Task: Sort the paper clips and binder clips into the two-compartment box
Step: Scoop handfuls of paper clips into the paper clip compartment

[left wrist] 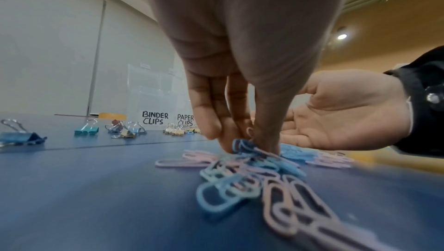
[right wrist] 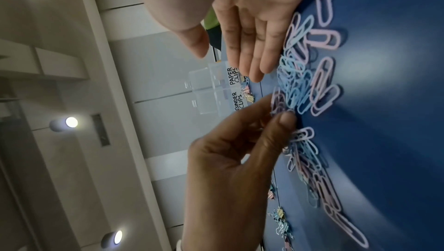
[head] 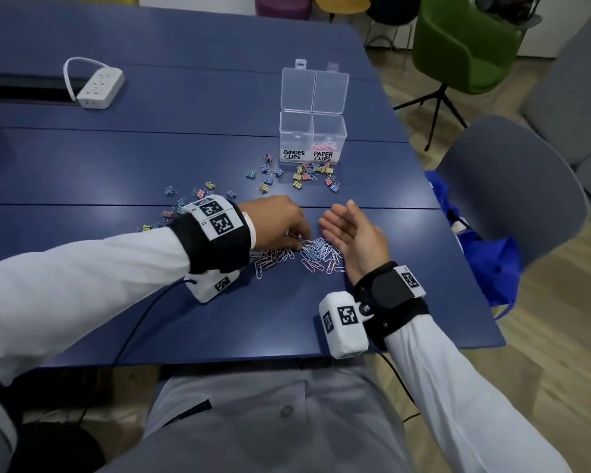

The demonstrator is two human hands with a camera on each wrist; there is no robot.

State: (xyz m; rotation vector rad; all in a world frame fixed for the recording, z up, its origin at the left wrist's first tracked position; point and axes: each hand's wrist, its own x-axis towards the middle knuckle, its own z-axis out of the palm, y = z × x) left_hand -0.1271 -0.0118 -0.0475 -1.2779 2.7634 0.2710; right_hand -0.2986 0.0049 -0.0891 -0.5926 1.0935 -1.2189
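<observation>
A heap of pink and blue paper clips (head: 313, 256) (left wrist: 242, 169) (right wrist: 300, 88) lies on the blue table. My left hand (head: 299, 238) (left wrist: 242, 139) (right wrist: 278, 114) reaches down into it, thumb and fingers pinching a few paper clips. My right hand (head: 345, 227) (left wrist: 336, 116) (right wrist: 247, 46) stands on its edge beside the heap, palm toward the left hand, fingers straight, holding nothing. The clear two-compartment box (head: 313, 136) (left wrist: 153, 107) (right wrist: 216, 92) stands further back with its lid up. Its "PAPER CLIPS" side holds pink clips. Coloured binder clips (head: 301, 177) (left wrist: 86, 129) lie scattered in front of it.
More binder clips (head: 185, 208) lie spread to the left, behind my left wrist. A white power strip (head: 99, 85) sits at the far left of the table. A grey chair (head: 512, 186) with a blue bag (head: 481, 254) stands at the table's right edge.
</observation>
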